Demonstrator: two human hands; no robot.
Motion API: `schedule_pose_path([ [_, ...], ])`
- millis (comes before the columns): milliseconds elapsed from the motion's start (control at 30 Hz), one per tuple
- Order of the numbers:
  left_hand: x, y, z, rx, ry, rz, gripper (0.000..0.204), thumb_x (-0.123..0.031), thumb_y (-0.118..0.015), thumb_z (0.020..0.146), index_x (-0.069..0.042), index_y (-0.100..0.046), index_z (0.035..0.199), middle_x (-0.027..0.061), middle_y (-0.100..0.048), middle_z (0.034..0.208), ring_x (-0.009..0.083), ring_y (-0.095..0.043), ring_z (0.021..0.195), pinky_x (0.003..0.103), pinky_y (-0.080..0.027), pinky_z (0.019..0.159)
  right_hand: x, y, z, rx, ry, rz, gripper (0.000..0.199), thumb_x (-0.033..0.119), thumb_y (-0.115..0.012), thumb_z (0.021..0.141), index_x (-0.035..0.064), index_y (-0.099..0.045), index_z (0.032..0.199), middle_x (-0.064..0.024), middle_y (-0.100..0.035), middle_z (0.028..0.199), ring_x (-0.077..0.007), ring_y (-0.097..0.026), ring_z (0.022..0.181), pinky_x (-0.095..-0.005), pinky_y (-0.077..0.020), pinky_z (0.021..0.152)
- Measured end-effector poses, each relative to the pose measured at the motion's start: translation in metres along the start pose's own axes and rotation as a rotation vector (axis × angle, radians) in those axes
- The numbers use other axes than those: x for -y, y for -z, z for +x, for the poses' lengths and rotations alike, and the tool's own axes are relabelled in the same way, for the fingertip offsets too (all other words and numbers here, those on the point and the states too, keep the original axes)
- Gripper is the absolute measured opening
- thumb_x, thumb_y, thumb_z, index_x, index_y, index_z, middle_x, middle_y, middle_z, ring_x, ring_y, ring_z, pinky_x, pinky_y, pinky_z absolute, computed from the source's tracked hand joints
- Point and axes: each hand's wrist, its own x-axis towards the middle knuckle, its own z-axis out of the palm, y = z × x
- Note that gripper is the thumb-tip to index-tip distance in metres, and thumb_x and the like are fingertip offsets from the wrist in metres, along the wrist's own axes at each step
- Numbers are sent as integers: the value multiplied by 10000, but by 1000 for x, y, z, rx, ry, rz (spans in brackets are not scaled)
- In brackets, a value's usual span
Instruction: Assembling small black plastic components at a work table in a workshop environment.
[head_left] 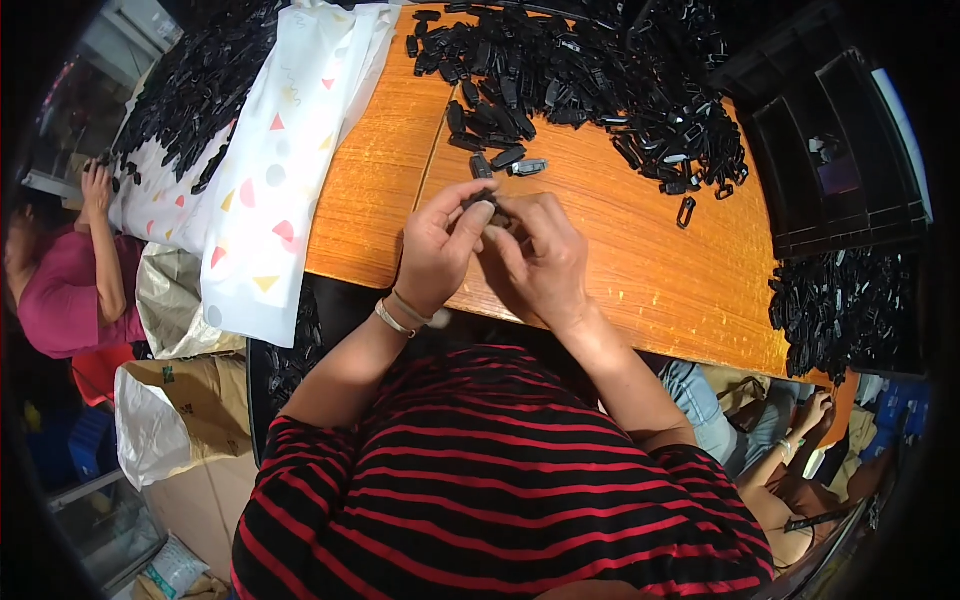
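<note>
My left hand (438,245) and my right hand (545,258) meet over the near part of the wooden table (600,240). Both are closed, their fingertips pinched around a small black plastic part (482,198), which the fingers mostly hide. Just beyond them lies a grey-and-black plastic piece (528,167), with a few black pieces beside it. A large heap of similar black parts (550,65) spreads across the table's far side. A lone black frame-shaped piece (686,212) lies to the right of my hands.
A white patterned plastic sheet (265,190) covers the table's left side. A black crate (835,160) stands at the right, with more black parts (840,310) near it. One person (80,290) is at the left, another person's arm (780,455) at the lower right. Paper sacks (185,410) stand below left.
</note>
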Motion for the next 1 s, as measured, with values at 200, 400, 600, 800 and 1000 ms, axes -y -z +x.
schedule_pose_path([
  [200,1,-4,-12,4,-79,-30,211,-188,-452,1019,-22,-576,979,-3,-590,815,41,-531,677,181,-443,592,18,-8,-14,112,-192,188,456,119,-782,751,33,-559,1140,-137,-599,862,-279,-619,711,-343,-494,604],
  [400,-19,14,-28,59,61,-87,273,-249,-440,1029,-35,-566,916,-5,-568,773,70,-514,639,209,-431,583,32,-25,-22,184,-241,359,399,62,-733,810,11,-547,1160,-101,-604,773,-203,-606,608,-301,-495,596],
  [600,-63,95,-61,149,268,664,275,-174,-446,997,13,-599,866,68,-560,690,159,-544,648,293,-441,633,13,-13,-15,403,-110,350,343,93,-758,795,12,-618,1098,-76,-624,746,-156,-607,626,-283,-487,582],
  [800,-78,129,-89,124,118,1253,138,-56,-668,826,-1,-667,953,159,-663,882,332,-644,800,364,-500,696,-68,54,5,149,-228,-49,203,103,-722,826,9,-670,998,-88,-665,800,-163,-637,689,-292,-516,636],
  [1000,-35,43,-16,62,-457,1167,203,-41,-716,749,-40,-631,932,144,-603,910,330,-595,891,374,-495,740,-116,95,48,39,-253,-610,195,120,-714,825,2,-667,974,-147,-641,925,-294,-660,738,-384,-536,662],
])
